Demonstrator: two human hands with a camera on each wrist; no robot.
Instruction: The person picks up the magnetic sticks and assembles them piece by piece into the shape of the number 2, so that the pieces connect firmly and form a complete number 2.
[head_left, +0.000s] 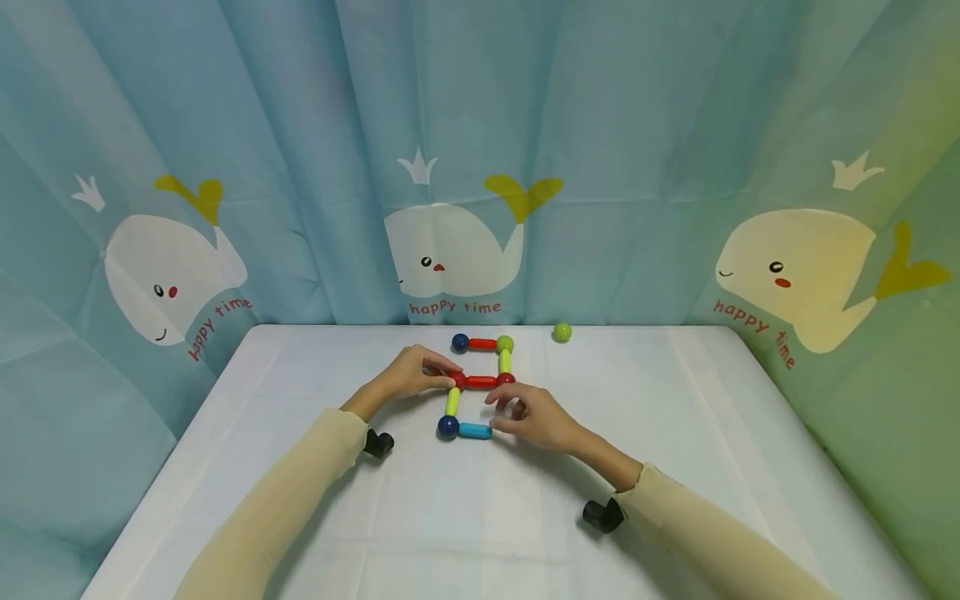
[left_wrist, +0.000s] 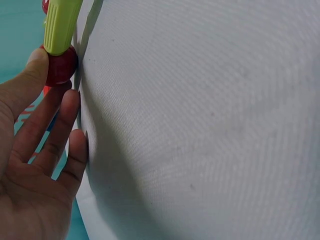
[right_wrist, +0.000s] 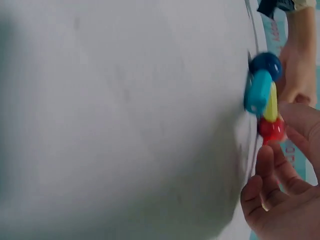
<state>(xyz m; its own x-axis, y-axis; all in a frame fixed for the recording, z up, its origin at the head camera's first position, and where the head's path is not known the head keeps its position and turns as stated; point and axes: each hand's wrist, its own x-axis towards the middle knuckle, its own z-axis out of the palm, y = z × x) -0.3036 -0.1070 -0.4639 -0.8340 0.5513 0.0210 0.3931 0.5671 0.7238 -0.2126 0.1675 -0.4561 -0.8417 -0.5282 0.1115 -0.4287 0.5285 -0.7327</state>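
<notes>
A flat figure of magnetic balls and sticks lies on the table. My left hand (head_left: 416,372) pinches its left red ball (left_wrist: 61,68) between thumb and fingers. From that ball a yellow-green stick (head_left: 453,402) runs down to a dark blue ball (head_left: 448,427), which carries a light blue stick (head_left: 476,431). A red stick (head_left: 481,382) joins the two red balls. My right hand (head_left: 542,417), fingers loosely bent and holding nothing, hovers beside the right red ball (head_left: 506,379) and the light blue stick's free end. In the right wrist view its thumb (right_wrist: 300,120) stands apart from the fingers.
Farther back, another yellow-green stick (head_left: 505,362) leads to a green ball (head_left: 505,342), then a red stick (head_left: 482,343) and a dark blue ball (head_left: 460,342). A loose green ball (head_left: 562,332) sits near the table's back edge, before a whale-print curtain (head_left: 622,167).
</notes>
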